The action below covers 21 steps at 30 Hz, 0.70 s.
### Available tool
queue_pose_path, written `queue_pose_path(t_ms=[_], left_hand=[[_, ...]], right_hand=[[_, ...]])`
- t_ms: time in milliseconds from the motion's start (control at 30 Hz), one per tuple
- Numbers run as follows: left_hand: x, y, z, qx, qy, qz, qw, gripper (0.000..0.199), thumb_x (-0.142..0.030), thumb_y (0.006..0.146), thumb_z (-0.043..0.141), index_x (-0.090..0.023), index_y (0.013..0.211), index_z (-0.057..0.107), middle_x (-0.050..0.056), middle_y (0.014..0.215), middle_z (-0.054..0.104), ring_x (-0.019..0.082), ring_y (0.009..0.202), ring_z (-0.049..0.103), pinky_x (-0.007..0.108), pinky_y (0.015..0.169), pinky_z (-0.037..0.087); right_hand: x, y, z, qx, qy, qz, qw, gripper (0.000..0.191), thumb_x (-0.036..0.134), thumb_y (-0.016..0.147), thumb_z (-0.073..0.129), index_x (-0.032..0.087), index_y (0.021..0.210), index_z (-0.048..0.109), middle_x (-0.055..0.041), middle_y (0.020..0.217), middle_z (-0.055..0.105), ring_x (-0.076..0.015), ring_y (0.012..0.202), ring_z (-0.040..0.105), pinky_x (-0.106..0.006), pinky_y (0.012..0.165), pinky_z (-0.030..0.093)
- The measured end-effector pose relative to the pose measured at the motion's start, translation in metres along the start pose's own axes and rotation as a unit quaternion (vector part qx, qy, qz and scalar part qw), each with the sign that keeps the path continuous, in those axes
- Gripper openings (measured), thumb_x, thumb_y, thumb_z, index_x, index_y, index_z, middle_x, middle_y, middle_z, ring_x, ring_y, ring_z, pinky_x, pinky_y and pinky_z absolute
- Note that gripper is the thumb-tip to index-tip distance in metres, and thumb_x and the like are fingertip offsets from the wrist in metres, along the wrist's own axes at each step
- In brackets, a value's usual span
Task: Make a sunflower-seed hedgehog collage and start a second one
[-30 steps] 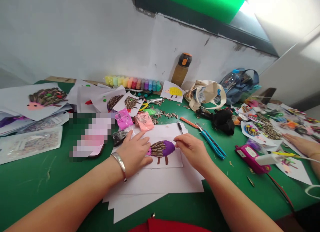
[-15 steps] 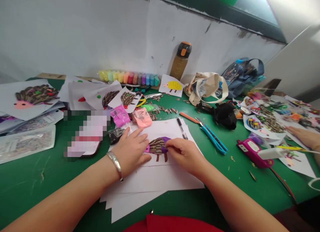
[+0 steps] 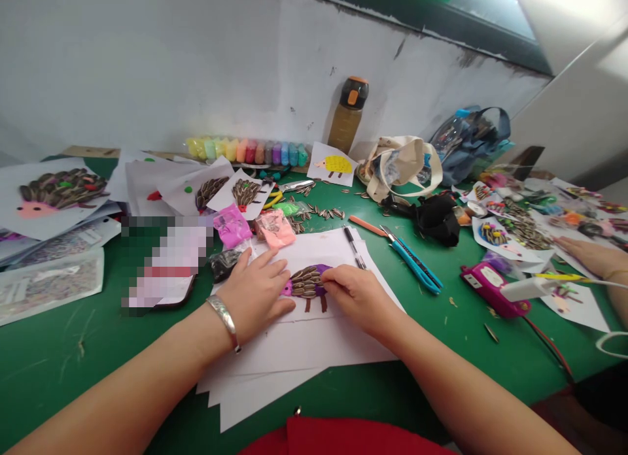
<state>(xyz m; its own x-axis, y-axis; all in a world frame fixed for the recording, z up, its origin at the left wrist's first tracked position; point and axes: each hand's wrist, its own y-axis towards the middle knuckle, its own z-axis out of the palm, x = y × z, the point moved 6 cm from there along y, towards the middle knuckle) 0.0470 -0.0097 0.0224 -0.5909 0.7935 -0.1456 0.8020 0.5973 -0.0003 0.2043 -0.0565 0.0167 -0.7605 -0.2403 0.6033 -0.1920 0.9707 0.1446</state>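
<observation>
My left hand (image 3: 258, 286) lies flat with fingers spread on the white paper (image 3: 304, 344), just left of a hedgehog picture (image 3: 306, 283). The hedgehog has a pink face, a purple body partly covered with striped seeds, and brown legs. At its right end my right hand (image 3: 357, 297) is pinched, fingertips touching the purple part; whatever they hold is too small to make out. A black pen (image 3: 354, 247) rests on the paper above my right hand. Pink (image 3: 232, 226), salmon (image 3: 275, 229) and black clay packets (image 3: 228, 264) lie above my left hand.
Seeds (image 3: 328, 213) and a blue cutter (image 3: 415, 265) lie on the green table (image 3: 363, 399). A phone (image 3: 171, 265) is at left. Behind stand a bottle (image 3: 346, 115) and a cloth bag (image 3: 400, 167). Another person's hand (image 3: 586, 255) is at right, beyond a magenta device (image 3: 493, 291).
The view has shifted slightly. Both hands stay in nearly the same place beside the hedgehog, with my right fingertips still pinched at its right end.
</observation>
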Motion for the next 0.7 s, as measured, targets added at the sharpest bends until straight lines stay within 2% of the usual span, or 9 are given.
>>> queue_pose_path(t_ms=[100, 267, 433, 700], left_hand=[[0.0003, -0.0006, -0.0006, -0.007, -0.005, 0.002, 1.000, 0.027, -0.035, 0.084, 0.063, -0.017, 0.104, 0.066, 0.013, 0.123, 0.063, 0.037, 0.129, 0.043, 0.062, 0.105, 0.026], [0.0007, -0.0005, 0.0010, 0.009, 0.000, -0.002, 1.000, 0.028, -0.035, 0.085, 0.061, -0.016, 0.106, 0.065, 0.013, 0.125, 0.062, 0.037, 0.130, 0.042, 0.061, 0.105, 0.026], [0.0008, -0.0005, 0.0013, -0.005, 0.002, -0.004, 1.000, 0.028, -0.035, 0.084, 0.063, -0.017, 0.106, 0.065, 0.013, 0.125, 0.062, 0.036, 0.130, 0.041, 0.061, 0.106, 0.025], [0.0005, 0.0004, 0.0009, 0.004, -0.001, -0.003, 1.000, 0.029, -0.035, 0.084, 0.063, -0.017, 0.107, 0.065, 0.013, 0.123, 0.063, 0.038, 0.130, 0.042, 0.064, 0.105, 0.025]], right_hand=[[0.0005, 0.0009, 0.0016, 0.002, -0.027, -0.007, 1.000, 0.016, 0.014, 0.090, 0.054, 0.020, 0.089, 0.068, -0.0016, 0.080, 0.063, -0.0145, 0.075, 0.058, -0.025, 0.070, 0.044], [0.0006, 0.0007, -0.0010, -0.021, -0.043, -0.023, 0.999, 0.016, 0.015, 0.091, 0.054, 0.018, 0.086, 0.069, -0.0053, 0.086, 0.062, -0.0161, 0.082, 0.057, -0.027, 0.076, 0.045], [0.0005, 0.0002, -0.0007, -0.013, -0.040, -0.028, 0.999, 0.018, 0.015, 0.092, 0.053, 0.017, 0.085, 0.069, -0.0055, 0.085, 0.061, -0.0159, 0.082, 0.056, -0.027, 0.075, 0.045], [0.0033, 0.0027, 0.0039, -0.019, -0.048, -0.038, 0.998, 0.020, 0.013, 0.091, 0.052, 0.017, 0.080, 0.068, -0.0057, 0.083, 0.061, -0.0163, 0.078, 0.056, -0.028, 0.074, 0.045]])
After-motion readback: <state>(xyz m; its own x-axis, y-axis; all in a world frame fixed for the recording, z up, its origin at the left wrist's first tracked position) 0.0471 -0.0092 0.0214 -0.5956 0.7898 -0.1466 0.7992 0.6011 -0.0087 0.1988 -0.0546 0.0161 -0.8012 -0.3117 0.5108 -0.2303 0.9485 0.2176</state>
